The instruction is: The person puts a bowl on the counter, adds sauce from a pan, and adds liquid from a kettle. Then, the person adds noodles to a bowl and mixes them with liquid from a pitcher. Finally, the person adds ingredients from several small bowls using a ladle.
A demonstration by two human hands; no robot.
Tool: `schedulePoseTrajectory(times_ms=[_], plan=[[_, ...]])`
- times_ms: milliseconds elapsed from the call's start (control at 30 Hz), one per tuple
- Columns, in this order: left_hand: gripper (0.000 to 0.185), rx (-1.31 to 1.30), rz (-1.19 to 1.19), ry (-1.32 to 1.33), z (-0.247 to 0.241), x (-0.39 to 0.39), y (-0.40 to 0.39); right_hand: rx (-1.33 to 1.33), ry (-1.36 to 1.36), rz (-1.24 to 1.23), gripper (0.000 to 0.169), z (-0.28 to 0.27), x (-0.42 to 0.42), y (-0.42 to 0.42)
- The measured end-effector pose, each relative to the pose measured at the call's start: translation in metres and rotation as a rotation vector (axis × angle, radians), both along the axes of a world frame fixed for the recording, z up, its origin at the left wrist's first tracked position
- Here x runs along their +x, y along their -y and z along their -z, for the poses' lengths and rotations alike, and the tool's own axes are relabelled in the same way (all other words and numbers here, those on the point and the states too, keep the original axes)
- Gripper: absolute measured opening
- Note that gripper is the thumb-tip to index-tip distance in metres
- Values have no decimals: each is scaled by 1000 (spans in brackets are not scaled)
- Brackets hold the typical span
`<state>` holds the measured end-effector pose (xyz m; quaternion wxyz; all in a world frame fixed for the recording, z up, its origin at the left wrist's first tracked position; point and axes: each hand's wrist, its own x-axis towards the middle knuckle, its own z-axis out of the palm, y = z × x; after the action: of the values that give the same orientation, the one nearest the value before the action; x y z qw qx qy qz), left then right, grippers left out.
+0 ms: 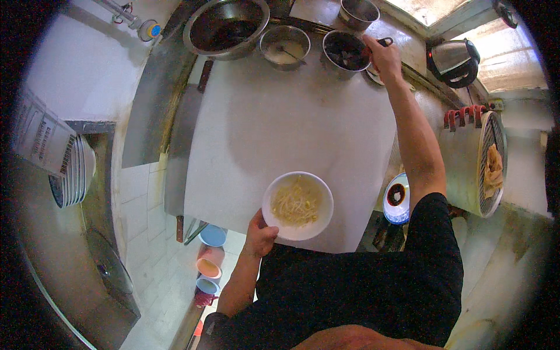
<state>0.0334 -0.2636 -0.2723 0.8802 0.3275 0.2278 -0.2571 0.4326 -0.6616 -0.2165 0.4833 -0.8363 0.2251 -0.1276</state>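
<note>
My left hand [261, 236] grips the rim of a white bowl [321, 218], thumb on the inside edge. Bean sprouts [295, 203] lie in the bowl, which is held over the near part of a large white board [297, 131]. At the far right of the board, my right hand [386, 59] is closed around a utensil with a black looped handle end [386, 41]. That hand is beside a metal bowl [345, 65] of dark contents; the utensil's working end cannot be made out.
Beyond the board stand a metal bowl with a spoon [284, 51], a large steel basin [194, 39] and a metal pot [359, 17]. Cleavers [181, 153] lie along the left edge. At right are an electric kettle [453, 63], a blue-rimmed dish [393, 212] and a tall round container [461, 162].
</note>
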Motion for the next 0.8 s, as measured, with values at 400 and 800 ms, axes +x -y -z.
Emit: schedulePoseTrajectory(times_ms=[400,800], plan=[[77,-14,23,-24,-1,9,6,-424,29,-256,31,-21,-14,-9],[75,-28,35,-14,7,11,3,-1006,107,-726,22,-18,-108,-33]])
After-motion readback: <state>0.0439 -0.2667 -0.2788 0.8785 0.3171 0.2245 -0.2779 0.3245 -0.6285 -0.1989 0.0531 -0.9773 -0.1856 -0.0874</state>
